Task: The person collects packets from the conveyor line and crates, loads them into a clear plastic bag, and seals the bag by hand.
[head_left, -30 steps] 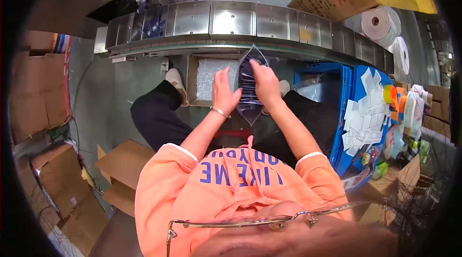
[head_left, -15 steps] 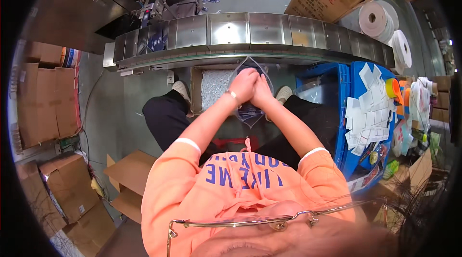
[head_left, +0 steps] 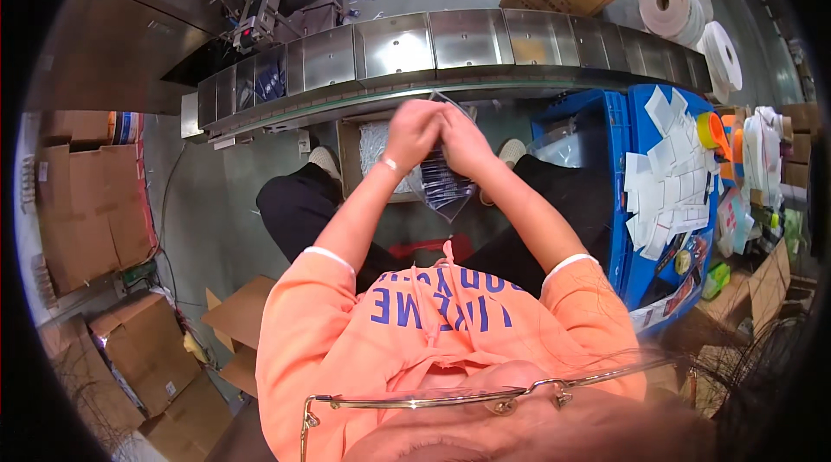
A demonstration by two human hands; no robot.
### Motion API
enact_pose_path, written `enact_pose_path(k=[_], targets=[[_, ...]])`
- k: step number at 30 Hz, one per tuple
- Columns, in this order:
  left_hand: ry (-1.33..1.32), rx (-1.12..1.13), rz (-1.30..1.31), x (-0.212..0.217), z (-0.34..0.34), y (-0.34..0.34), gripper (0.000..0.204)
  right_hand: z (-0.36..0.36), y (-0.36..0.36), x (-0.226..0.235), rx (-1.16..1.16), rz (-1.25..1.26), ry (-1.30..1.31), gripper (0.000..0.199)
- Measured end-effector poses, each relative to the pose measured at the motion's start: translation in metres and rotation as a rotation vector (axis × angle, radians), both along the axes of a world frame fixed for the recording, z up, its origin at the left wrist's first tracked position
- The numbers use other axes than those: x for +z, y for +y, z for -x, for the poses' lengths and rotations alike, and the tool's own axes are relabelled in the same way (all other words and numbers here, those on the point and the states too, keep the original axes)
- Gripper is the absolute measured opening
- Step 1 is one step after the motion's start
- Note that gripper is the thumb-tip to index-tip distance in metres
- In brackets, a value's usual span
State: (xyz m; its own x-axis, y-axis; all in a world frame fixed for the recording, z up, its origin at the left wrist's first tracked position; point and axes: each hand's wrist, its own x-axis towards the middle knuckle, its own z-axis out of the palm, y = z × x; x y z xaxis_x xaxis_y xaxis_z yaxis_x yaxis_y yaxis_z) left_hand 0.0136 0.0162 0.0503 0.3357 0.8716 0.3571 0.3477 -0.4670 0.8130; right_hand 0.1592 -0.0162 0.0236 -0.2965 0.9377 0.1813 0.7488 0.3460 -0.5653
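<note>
A clear plastic bag [head_left: 447, 183] filled with a stack of thin dark sachets hangs between my knees, just in front of the metal conveyor. Over its upper part my left hand [head_left: 414, 131] and my right hand [head_left: 465, 144] meet, fingers curled and pinched together at the bag's top edge. The exact grip of the fingertips is hidden by the backs of the hands. Behind the left wrist, partly covered, stands an open cardboard box [head_left: 351, 163] with a whitish, crinkly filling of clear plastic.
A conveyor of metal trays [head_left: 394, 47] crosses in front, with dark sachets [head_left: 270, 83] in a left tray. On the right are a blue crate [head_left: 616, 176] and a blue lid strewn with white paper slips [head_left: 662, 189]. White rolls [head_left: 666, 8] and cartons [head_left: 91, 202] stand around.
Both hands have shifted slightly left and up along the bag and sit closer to its top edge. More of the dark sachets now shows below them. The whole view has tilted a little.
</note>
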Motion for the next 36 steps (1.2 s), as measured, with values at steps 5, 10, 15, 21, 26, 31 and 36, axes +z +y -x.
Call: enact_pose_path(k=[5, 10, 15, 21, 26, 31, 36], targets=[[-0.786, 0.558, 0.959, -0.051, 0.054, -0.036, 0.055, -0.032, -0.023, -0.006, -0.249, -0.114, 0.440, 0.045], [-0.845, 0.359, 1.272, -0.057, 0.001, -0.060, 0.073, -0.003, -0.031, -0.044, -0.489, 0.905, 1.451, 0.074], [0.160, 0.090, 0.084, -0.018, 0.019, -0.062, 0.064, -0.013, -0.058, -0.025, -0.566, 0.457, 1.081, 0.063], [1.029, -0.223, -0.001, -0.039, -0.008, -0.081, 0.096, 0.000, -0.105, -0.037, -0.604, 0.403, 0.216, 0.061], [1.068, -0.074, -0.191, -0.027, -0.018, -0.055, 0.106, -0.011, -0.098, -0.022, -0.616, 0.309, 0.356, 0.044], [1.198, -0.224, 0.154, -0.041, -0.024, -0.068, 0.133, -0.006, -0.103, -0.022, -0.588, 0.271, 0.254, 0.046], [1.079, -0.210, 0.161, -0.004, -0.015, -0.072, 0.127, -0.008, -0.092, 0.011, -0.564, 0.398, 0.189, 0.048]])
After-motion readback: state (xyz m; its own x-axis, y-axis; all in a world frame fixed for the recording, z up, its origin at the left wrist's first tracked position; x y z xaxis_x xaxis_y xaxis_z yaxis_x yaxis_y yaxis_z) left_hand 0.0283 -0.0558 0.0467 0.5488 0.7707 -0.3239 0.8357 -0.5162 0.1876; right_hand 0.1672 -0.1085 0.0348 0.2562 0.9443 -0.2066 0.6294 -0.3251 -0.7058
